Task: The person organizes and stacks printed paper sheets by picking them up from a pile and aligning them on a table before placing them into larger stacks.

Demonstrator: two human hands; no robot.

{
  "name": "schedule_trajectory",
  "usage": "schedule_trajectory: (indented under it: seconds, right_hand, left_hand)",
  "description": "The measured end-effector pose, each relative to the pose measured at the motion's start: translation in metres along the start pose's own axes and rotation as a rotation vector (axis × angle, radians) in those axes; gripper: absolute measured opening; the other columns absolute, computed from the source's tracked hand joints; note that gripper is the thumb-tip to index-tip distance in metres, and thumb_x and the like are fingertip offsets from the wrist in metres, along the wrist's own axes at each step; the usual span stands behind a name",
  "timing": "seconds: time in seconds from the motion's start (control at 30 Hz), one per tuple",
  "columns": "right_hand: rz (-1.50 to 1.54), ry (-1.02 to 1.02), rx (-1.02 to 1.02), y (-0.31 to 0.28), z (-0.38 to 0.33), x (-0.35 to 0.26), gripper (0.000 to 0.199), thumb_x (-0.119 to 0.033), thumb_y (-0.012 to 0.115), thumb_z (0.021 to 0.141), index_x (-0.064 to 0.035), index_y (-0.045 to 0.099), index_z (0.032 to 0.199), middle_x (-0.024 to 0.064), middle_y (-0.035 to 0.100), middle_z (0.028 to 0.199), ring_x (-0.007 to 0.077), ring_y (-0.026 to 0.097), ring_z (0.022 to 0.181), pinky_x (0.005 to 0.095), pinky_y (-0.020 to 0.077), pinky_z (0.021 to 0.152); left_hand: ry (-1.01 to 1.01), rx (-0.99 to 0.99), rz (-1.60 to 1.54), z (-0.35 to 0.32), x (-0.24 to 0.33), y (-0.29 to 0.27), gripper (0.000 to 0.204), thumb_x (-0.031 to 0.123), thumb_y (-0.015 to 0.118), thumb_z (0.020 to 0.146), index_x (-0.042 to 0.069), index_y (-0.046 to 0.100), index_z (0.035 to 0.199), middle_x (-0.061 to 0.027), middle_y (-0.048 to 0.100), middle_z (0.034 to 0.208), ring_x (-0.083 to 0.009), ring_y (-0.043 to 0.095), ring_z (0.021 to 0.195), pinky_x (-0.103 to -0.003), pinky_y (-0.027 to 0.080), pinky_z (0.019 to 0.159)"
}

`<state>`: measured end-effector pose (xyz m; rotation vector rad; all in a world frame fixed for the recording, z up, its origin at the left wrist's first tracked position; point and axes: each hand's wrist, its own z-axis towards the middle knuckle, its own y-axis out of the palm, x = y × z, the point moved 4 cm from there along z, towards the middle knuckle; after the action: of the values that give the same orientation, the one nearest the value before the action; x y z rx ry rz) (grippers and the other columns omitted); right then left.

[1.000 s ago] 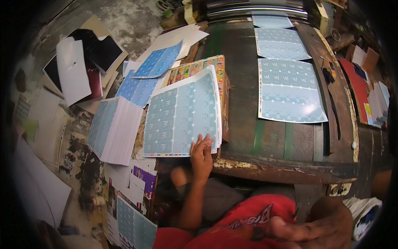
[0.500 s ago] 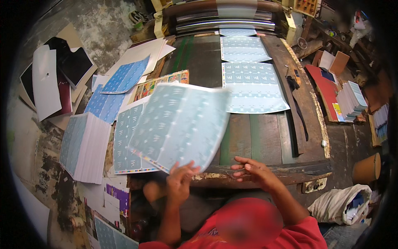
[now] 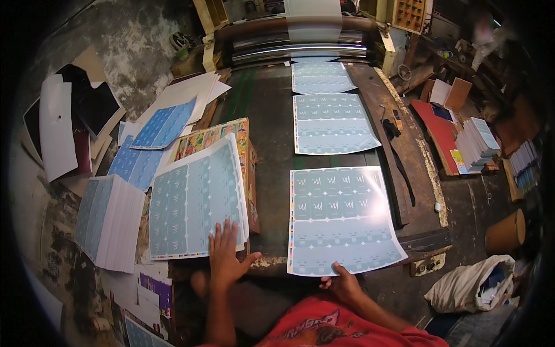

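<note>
My right hand (image 3: 342,283) pinches the near edge of a pale teal printed sheet (image 3: 341,231), thumb on top and fingers underneath. The sheet reaches slightly past the front edge of the machine's long dark bed (image 3: 272,150). My left hand (image 3: 225,253) lies with spread fingers on the near right corner of a stack of matching sheets (image 3: 191,202), holding nothing. Beneath that stack, a box with colourful printing (image 3: 243,139) shows partly. Farther along the bed lie another printed sheet (image 3: 332,124) and, overlapping it, one more sheet (image 3: 321,77).
Shiny rollers (image 3: 300,52) span the bed's far end. A thick stack of printed sheets (image 3: 110,222) and bluer sheets (image 3: 165,124) lie at left. Along the bed's right side runs a rail with a black strap (image 3: 404,168). A white sack (image 3: 474,283) sits at lower right.
The sheet at my left hand has come down onto the left stack, and that hand's fingers have spread. My right hand has moved down and taken hold of another sheet nearer me.
</note>
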<state>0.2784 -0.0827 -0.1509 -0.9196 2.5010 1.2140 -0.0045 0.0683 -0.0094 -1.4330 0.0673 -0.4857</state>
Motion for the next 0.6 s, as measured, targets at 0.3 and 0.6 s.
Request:
schedule_trajectory:
  seconds: [0.3,0.6]
  right_hand:
    - [0.037,-0.052,0.027,0.017,0.042,-0.064,0.051,-0.048,0.042,0.099,0.0006,0.049,0.113,0.0138,0.061,0.079,0.0209,0.059,0.066,0.0469,0.0522,0.082]
    - [-0.004,-0.161,-0.001,0.027,0.097,-0.101,0.062,-0.053,0.037,0.099,0.0056,0.049,0.113,0.0133,0.059,0.084,0.0184,0.057,0.067,0.0450,0.0528,0.080]
  left_hand:
    - [0.004,0.104,-0.317,-0.004,-0.014,0.005,0.060,0.041,0.062,0.091,0.003,0.051,0.136,-0.0162,0.044,0.146,-0.0381,0.029,0.142,-0.052,0.016,0.115]
    - [-0.094,0.050,-0.642,-0.009,-0.036,0.001,0.047,0.032,0.064,0.092,0.002,0.058,0.128,-0.0150,0.052,0.139,-0.0310,0.034,0.141,-0.045,0.017,0.117]
